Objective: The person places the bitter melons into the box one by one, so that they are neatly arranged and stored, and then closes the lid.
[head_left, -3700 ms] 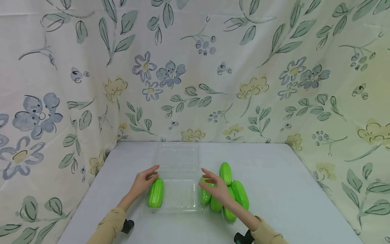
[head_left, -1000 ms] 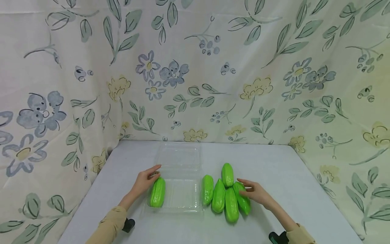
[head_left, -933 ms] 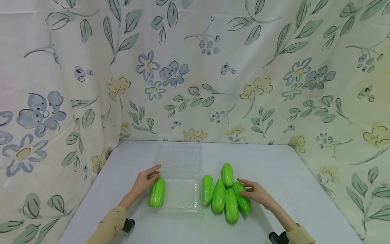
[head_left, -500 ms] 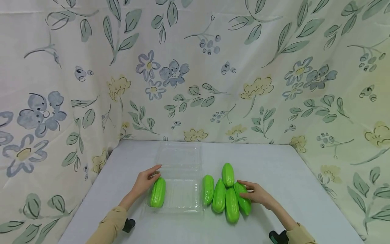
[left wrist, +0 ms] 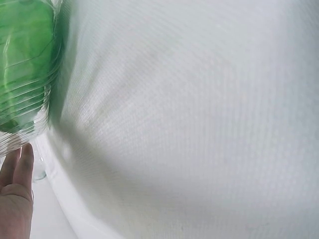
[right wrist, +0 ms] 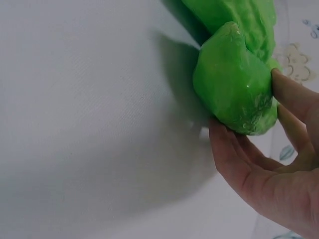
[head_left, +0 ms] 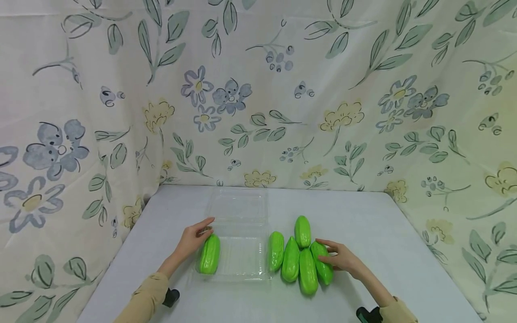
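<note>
A clear plastic clamshell box (head_left: pixel 242 260) lies with its lid (head_left: pixel 236 206) folded back. One glossy green cucumber-shaped vegetable (head_left: pixel 209 258) sits along its left side. At the box's back left corner my left hand (head_left: pixel 192 239) pinches the edge; in the left wrist view, fingertips (left wrist: pixel 26 154) meet the ribbed plastic. My right hand (head_left: pixel 343 259) grips the rightmost vegetable (head_left: pixel 324 271) of the group on the table. Seen from the right wrist, thumb and fingers (right wrist: pixel 234 159) lie on opposite sides of this lumpy vegetable (right wrist: pixel 229 82).
Beside the box's right edge lie several similar vegetables (head_left: pixel 276 252), packed close together. One (head_left: pixel 302 231) stands farther back than the others. The white table (head_left: pixel 363 215) ends against a flowered curtain (head_left: pixel 282 148) at the back and sides.
From near the leftmost loose vegetable, my right hand has moved right to the rightmost one and taken hold of it. The left hand stays at the box corner.
</note>
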Demonstrator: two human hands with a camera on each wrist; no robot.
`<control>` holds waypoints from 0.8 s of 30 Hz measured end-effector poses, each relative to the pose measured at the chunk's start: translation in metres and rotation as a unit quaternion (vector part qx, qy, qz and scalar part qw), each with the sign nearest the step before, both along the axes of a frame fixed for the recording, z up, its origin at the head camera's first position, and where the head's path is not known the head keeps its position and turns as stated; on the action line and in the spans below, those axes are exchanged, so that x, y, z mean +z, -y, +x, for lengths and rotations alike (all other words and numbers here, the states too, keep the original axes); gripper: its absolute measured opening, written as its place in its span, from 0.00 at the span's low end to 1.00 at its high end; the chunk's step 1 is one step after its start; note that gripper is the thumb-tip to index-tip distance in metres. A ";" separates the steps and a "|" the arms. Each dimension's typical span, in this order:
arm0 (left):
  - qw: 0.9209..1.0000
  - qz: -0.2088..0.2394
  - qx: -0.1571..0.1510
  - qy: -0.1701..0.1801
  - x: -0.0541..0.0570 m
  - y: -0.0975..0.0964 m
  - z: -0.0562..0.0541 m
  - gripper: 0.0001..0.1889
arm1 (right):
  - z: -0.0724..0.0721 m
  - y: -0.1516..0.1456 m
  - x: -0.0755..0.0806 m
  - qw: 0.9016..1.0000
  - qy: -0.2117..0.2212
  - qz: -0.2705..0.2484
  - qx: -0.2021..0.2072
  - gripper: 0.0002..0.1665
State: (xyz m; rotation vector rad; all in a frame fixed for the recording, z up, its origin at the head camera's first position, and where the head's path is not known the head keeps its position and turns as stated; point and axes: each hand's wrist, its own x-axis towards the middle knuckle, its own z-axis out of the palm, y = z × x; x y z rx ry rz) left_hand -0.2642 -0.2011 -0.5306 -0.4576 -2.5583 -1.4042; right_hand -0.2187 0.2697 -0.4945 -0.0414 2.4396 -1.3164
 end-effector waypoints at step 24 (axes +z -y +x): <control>1.000 -0.007 -0.003 -0.026 -0.003 -0.001 -0.002 0.22 | 0.001 -0.002 -0.007 1.000 -0.003 -0.005 -0.013 0.37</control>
